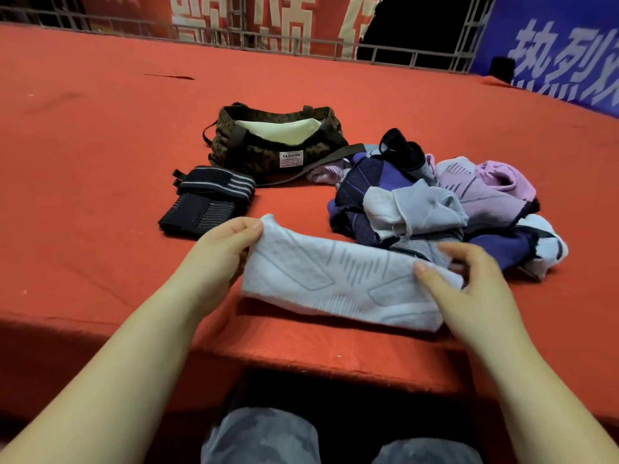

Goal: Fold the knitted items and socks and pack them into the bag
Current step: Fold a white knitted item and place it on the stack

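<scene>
Red felt is covering the whole table (100, 162), with banners and metal railing sitting behind it. Both hands are working the pale grey knitted piece (335, 283), which is lying stretched out flat right between them near the table's front edge.

The left hand (214, 262) is pinching the piece's top left corner, thumb over and fingers tucked under. The right hand (469, 289) is sitting on the opposite end with the thumb pressing down and the fingers loosely curled over the far edge, so it looks like a light grip, not a clamp.

My read: this thing is going to be light, floppy and a bit stretchy, so it won't hold a crease by itself. Holding it by the two ends or corners looks like the sensible way, then pressing the fold flat.

Beyond the right hand a jumbled pile of purple, pink and grey knits (435, 202) is waiting. Beyond the left hand a folded dark striped item (207, 202) is lying, and the open camo bag (278, 142) is sitting just behind that.
</scene>
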Action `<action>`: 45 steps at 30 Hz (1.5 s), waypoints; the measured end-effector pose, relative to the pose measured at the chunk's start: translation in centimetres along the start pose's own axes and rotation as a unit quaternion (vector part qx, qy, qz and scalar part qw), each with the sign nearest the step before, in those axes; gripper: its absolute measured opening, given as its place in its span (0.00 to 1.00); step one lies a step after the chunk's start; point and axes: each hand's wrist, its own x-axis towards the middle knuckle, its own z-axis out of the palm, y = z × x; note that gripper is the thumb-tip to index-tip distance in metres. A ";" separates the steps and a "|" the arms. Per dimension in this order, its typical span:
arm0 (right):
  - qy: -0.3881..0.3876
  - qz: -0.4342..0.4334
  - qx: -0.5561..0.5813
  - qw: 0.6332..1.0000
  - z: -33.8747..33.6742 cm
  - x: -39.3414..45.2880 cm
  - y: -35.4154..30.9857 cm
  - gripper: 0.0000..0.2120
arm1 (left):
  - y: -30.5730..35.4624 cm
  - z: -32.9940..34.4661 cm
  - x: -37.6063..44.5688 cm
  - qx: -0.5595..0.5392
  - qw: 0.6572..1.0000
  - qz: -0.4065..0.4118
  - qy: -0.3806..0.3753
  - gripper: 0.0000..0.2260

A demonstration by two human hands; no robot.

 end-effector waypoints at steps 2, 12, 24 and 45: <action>0.014 -0.056 -0.032 0.998 0.0 -0.1 -0.8 0.24 | -0.2 0.1 -0.3 0.030 0.999 0.014 -0.008 0.14; -0.228 -0.194 -0.198 0.933 3.3 0.5 -6.4 0.09 | -0.7 -1.1 -0.9 0.069 0.991 0.114 -0.033 0.07; -0.277 -0.186 -0.189 0.924 1.7 0.9 -6.7 0.11 | 0.0 -0.4 -1.4 0.219 0.961 0.169 -0.023 0.20; -0.190 0.040 0.115 0.974 0.7 2.5 -2.2 0.15 | -0.6 -4.3 -2.5 0.068 0.990 0.014 0.120 0.06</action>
